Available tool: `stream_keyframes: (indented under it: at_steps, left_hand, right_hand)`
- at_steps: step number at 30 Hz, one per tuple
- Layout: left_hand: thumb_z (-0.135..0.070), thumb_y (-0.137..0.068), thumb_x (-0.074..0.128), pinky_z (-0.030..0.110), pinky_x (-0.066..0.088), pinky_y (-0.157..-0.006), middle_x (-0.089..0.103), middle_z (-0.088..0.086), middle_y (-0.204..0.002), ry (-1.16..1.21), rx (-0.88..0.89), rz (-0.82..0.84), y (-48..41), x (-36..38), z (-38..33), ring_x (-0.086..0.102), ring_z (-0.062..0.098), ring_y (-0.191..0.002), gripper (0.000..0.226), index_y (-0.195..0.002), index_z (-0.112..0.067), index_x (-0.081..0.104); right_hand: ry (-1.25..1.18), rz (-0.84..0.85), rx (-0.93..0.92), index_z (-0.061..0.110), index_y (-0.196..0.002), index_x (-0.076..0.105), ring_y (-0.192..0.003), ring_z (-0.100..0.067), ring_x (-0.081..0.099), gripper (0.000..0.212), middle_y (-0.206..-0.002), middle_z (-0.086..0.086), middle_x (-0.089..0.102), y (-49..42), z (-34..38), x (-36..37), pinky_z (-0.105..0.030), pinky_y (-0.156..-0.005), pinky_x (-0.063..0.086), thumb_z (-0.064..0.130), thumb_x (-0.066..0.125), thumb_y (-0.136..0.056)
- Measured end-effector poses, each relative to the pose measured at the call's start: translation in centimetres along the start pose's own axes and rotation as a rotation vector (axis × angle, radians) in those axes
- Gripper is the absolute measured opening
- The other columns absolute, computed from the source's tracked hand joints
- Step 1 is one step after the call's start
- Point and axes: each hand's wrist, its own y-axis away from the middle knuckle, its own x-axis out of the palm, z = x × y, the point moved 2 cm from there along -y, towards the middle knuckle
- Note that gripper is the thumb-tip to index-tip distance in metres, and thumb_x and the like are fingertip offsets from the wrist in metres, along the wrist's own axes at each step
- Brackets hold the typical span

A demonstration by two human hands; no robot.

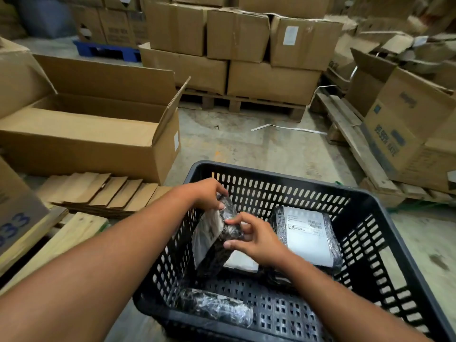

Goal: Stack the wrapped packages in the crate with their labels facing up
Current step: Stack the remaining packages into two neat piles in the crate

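Head view: looking down into a black slotted crate [385, 201] on a concrete floor [246, 144], both bare arms reaching in.
Left hand [209, 193]: closed on the top end of a black wrapped package [214, 240], fingers curled over its upper edge.
Right hand [256, 239]: pinching the same package at its right side, thumb and fingertips on the wrap.
Held package: tilted on edge above the crate's left half — a pale panel shows on its left face, too blurred to read.
Labelled package [308, 236]: lies flat at the right rear of the crate, white label facing up.
Partly hidden package [243, 264]: under the right wrist, beside the held one, a pale face upward; little else can be told.
Near package [217, 307]: dark, shiny, lying along the near left wall; no label side can be made out.
Open box [98, 137]: left of the crate, flaps up.
Stacked boxes [237, 45]: on a wooden pallet [246, 104] behind.
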Motion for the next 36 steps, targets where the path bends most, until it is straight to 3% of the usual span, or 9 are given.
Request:
stream_keyframes:
  at_steps: [5, 9, 14, 18, 20, 22, 24, 28, 36]
  left_hand:
    - [-0.031, -0.102, 0.06, 0.028, 0.043, -0.097, 0.059, 0.001, -0.137, 0.337, 0.115, -0.083, 0.7, -0.9, -0.1, 0.052, 0.02, -0.131, 0.038, -0.14, -0.034, 0.057]
    - [-0.021, -0.105, 0.054, 0.028, 0.043, -0.105, 0.043, -0.004, -0.154, 0.502, 0.199, 0.016, 1.6, -0.1, -0.2, 0.043, 0.016, -0.14, 0.061, -0.155, -0.048, 0.032]
    - [-0.014, -0.104, 0.056, 0.024, 0.047, -0.102, 0.044, -0.006, -0.154, 0.626, 0.171, 0.083, 2.1, 0.7, -0.5, 0.054, 0.005, -0.12, 0.071, -0.153, -0.056, 0.027]
    - [-0.015, -0.105, 0.055, 0.047, 0.037, -0.113, 0.034, -0.006, -0.162, 0.691, -0.042, 0.128, 2.1, 2.2, -0.4, 0.055, 0.012, -0.112, 0.075, -0.157, -0.051, 0.016]
    - [-0.015, -0.102, 0.06, 0.047, 0.047, -0.1, 0.034, -0.008, -0.161, 0.703, -0.107, 0.127, 2.2, 3.5, -0.4, 0.055, 0.008, -0.099, 0.082, -0.159, -0.048, 0.01]
    - [-0.009, -0.094, 0.071, 0.03, 0.057, -0.075, 0.041, -0.003, -0.158, 0.664, -0.11, 0.152, 2.1, 4.7, -0.4, 0.058, 0.009, -0.099, 0.101, -0.16, -0.044, 0.002]
    - [-0.004, -0.08, 0.084, 0.031, 0.055, -0.087, 0.046, 0.0, -0.153, 0.566, -0.107, 0.19, 2.0, 5.6, -0.3, 0.058, 0.018, -0.113, 0.126, -0.161, -0.039, -0.007]
    - [-0.005, -0.072, 0.09, 0.038, 0.038, -0.113, 0.037, 0.002, -0.16, 0.424, -0.114, 0.157, 2.0, 6.5, -0.1, 0.046, 0.024, -0.133, 0.141, -0.158, -0.034, -0.019]
    - [-0.012, -0.072, 0.091, 0.05, 0.036, -0.117, 0.027, 0.016, -0.163, 0.321, -0.088, -0.018, 0.3, 9.2, 1.3, 0.036, 0.034, -0.145, 0.144, -0.155, -0.033, -0.024]
  right_hand:
    - [-0.347, 0.033, 0.071, 0.029, -0.113, 0.074, -0.104, -0.032, 0.077, 0.044, -0.114, -0.014, 0.079, 0.2, 2.0, -5.1, -0.038, -0.082, 0.063, 0.009, 0.089, -0.077]
    - [-0.625, 0.017, 0.102, 0.015, -0.124, 0.067, -0.095, -0.029, 0.078, 0.045, -0.11, -0.021, 0.077, 0.5, 2.3, -8.1, -0.034, -0.074, 0.064, -0.002, 0.078, -0.083]
    - [-0.664, -0.01, 0.094, 0.022, -0.123, 0.071, -0.087, -0.024, 0.077, 0.037, -0.107, -0.017, 0.078, 0.9, 2.8, -10.4, -0.035, -0.075, 0.066, 0.003, 0.075, -0.09]
    - [-0.385, -0.119, 0.118, 0.03, -0.124, 0.075, -0.103, -0.033, 0.063, 0.035, -0.128, -0.033, 0.066, 0.3, 2.9, -10.1, -0.058, -0.099, 0.055, 0.014, 0.076, -0.092]
    - [-0.147, -0.138, 0.082, 0.034, -0.126, 0.073, -0.115, -0.027, 0.067, 0.045, -0.137, -0.014, 0.067, 0.3, 3.3, -9.1, -0.046, -0.095, 0.058, 0.022, 0.086, -0.085]
    - [0.141, -0.088, 0.095, 0.034, -0.142, 0.061, -0.135, -0.021, 0.055, 0.089, -0.151, -0.001, 0.052, 0.3, 3.0, -7.9, -0.04, -0.111, 0.047, 0.039, 0.099, -0.062]
    - [0.352, -0.046, 0.163, 0.035, -0.156, 0.041, -0.151, -0.023, 0.031, 0.126, -0.163, -0.005, 0.033, 0.3, 2.3, -7.0, -0.038, -0.119, 0.026, 0.048, 0.102, -0.047]
    - [0.458, -0.001, 0.274, 0.038, -0.163, 0.021, -0.159, -0.037, 0.004, 0.143, -0.172, -0.016, -0.005, -0.5, 1.3, -5.8, -0.048, -0.125, 0.015, 0.05, 0.102, -0.046]
    - [0.703, 0.045, 0.272, 0.029, -0.166, 0.0, -0.157, -0.044, 0.004, 0.143, -0.165, -0.023, -0.032, -2.3, -0.6, -3.8, -0.048, -0.125, 0.018, 0.036, 0.099, -0.063]
